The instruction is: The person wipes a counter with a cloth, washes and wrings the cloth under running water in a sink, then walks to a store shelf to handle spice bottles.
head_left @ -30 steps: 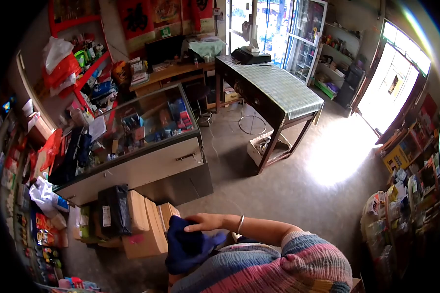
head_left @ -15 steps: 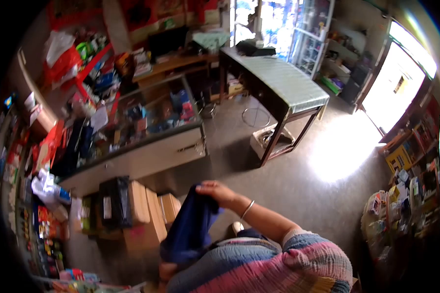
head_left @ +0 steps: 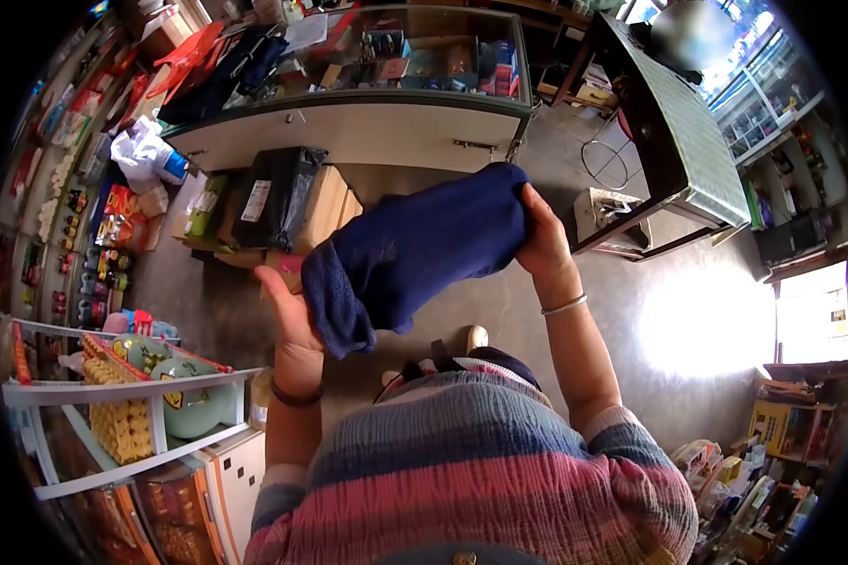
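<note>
A dark blue cloth (head_left: 433, 245) is stretched out in front of my striped top, held up above the floor. My right hand (head_left: 545, 235) grips its far right end, fingers mostly behind the fabric. At the lower left end, where a fuzzy, thicker part of the cloth is folded over, my left hand (head_left: 295, 315) holds it with the thumb sticking up and the other fingers hidden behind. A metal bangle is on my right wrist and a dark band on my left.
Cardboard boxes (head_left: 327, 209) and a black wrapped package (head_left: 275, 200) stand before a glass display counter (head_left: 349, 132). A cloth-covered table (head_left: 693, 141) is at the upper right. Stocked shelves line the left; a white rack (head_left: 127, 394) is at lower left. More goods lie at lower right.
The blue cloth has been raised and spread between both hands. My left hand has come into clear view, my right hand has moved right and up, and the view has turned left and down.
</note>
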A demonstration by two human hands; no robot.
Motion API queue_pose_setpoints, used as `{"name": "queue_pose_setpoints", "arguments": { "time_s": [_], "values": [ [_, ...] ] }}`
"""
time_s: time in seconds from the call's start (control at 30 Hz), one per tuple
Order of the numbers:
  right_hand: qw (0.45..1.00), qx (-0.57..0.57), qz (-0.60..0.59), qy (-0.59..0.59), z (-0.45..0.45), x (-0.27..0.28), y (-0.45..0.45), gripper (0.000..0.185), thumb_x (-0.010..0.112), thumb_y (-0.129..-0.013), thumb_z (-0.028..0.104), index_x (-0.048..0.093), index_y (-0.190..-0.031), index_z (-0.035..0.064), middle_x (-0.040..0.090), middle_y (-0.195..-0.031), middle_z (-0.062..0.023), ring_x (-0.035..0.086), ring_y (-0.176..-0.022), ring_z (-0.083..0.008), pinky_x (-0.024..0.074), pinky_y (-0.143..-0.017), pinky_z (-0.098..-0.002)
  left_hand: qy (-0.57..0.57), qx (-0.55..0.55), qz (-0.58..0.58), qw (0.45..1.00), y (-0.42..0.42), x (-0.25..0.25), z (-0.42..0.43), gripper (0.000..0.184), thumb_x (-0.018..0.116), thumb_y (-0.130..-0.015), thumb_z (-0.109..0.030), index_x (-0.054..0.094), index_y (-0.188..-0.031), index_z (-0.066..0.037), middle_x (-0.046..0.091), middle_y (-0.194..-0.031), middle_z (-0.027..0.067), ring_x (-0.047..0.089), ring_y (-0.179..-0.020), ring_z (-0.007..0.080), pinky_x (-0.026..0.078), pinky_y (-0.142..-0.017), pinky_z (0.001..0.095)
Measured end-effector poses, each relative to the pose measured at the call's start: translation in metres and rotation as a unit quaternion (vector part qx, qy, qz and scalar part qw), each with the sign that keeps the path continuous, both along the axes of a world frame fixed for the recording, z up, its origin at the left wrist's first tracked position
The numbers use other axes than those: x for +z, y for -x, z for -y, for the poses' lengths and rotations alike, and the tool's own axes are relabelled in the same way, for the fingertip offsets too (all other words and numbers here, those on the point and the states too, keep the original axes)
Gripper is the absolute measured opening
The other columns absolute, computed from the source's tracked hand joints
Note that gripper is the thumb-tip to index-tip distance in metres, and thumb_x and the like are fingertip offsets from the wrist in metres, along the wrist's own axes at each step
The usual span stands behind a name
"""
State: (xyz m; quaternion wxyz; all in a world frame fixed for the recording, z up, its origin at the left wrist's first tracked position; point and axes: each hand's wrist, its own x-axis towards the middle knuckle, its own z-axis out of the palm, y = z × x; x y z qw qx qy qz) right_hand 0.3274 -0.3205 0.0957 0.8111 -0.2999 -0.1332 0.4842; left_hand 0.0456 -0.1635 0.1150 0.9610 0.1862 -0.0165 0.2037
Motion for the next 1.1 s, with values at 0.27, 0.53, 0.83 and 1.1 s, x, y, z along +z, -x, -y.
{"name": "queue_pose_setpoints", "arguments": {
  "time_s": [0.27,0.53,0.83,1.1],
  "values": [
    [1.000,0.013,-0.022,0.018,-0.009,0.005,0.002,0.030,0.052,-0.092,0.025,0.057,-0.111,0.0035,0.063,-0.103,-0.0069,0.060,-0.093,-0.0177,0.0470,-0.086,-0.0315,-0.155,0.081,-0.158,0.972,0.020,0.011,0.003,0.114,0.047,-0.060,-0.081,0.029,-0.138,-0.001,0.047,-0.132,0.0102,0.051,-0.115,0.0217,0.043,-0.096,0.0368],
    [1.000,-0.022,-0.018,0.013,0.003,0.010,0.001,0.028,0.058,-0.087,0.020,0.059,-0.108,0.0017,0.064,-0.100,-0.0081,0.061,-0.091,-0.0181,0.0493,-0.084,-0.0320,-0.379,0.001,-0.406,0.831,0.020,-0.012,-0.007,0.053,0.069,-0.078,-0.017,0.048,-0.124,0.002,0.061,-0.108,0.0110,0.059,-0.099,0.0189,0.046,-0.088,0.0313],
    [0.993,0.018,-0.030,-0.115,0.021,0.026,0.025,0.031,0.058,-0.086,0.014,0.054,-0.115,0.0027,0.062,-0.108,-0.0093,0.060,-0.099,-0.0201,0.0449,-0.092,-0.0354,-0.193,0.082,0.087,0.974,0.036,0.014,-0.025,0.078,0.042,-0.087,-0.060,0.036,-0.134,0.001,0.043,-0.133,0.0178,0.041,-0.124,0.0288,0.033,-0.105,0.0434],
    [0.996,0.032,-0.060,0.052,0.023,-0.017,0.011,0.024,0.053,-0.086,0.011,0.057,-0.108,0.0011,0.064,-0.100,-0.0083,0.062,-0.090,-0.0188,0.0489,-0.083,-0.0328,-0.161,0.065,-0.220,0.960,0.008,-0.035,0.013,0.048,0.049,-0.091,-0.030,0.040,-0.130,-0.003,0.048,-0.129,0.0111,0.046,-0.119,0.0278,0.034,-0.103,0.0430]
  ]
}}
